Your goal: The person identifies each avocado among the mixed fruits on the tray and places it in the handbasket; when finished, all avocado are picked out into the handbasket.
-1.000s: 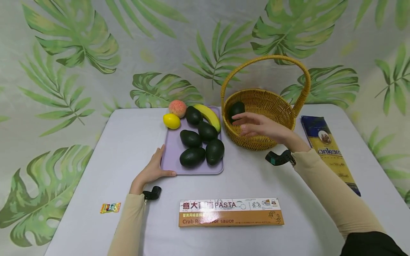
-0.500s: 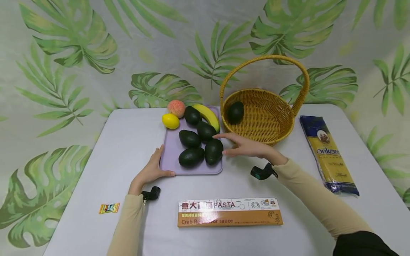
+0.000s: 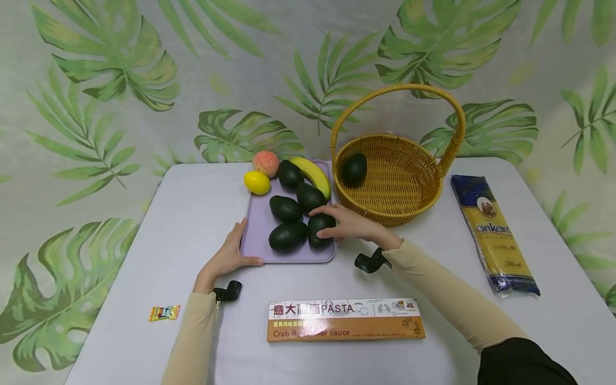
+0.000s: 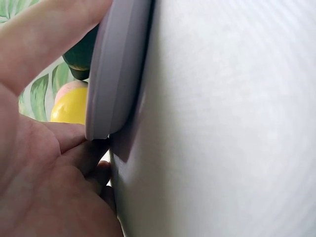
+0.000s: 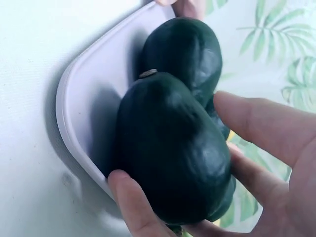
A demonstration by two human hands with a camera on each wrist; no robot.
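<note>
My left hand [image 3: 228,255] spans the front left corner of the lilac tray [image 3: 252,235], thumb along its front edge and fingers against its left side. In the right wrist view, a dark green avocado [image 5: 173,148] sits between the thumb and fingers of my right hand [image 3: 348,223], which grips it at the tray's right front. Another avocado [image 3: 287,237] lies just left of it, and several more fill the tray behind. A banana [image 3: 314,176] lies at the back right of the tray. On its back left edge are a lemon [image 3: 257,183] and a peach [image 3: 266,163].
Right of the tray stands a wicker basket [image 3: 392,211] with a tall arched handle and one avocado [image 3: 354,170] inside. A pasta box [image 3: 346,327] lies in front, a blue and gold pasta bag [image 3: 493,230] at the right, and a small wrapped candy [image 3: 164,313] at the left.
My right hand has come from over the basket, left and toward me, to the avocado at the tray's right front, its fingers closing about it. My left hand has stayed at the tray corner.
</note>
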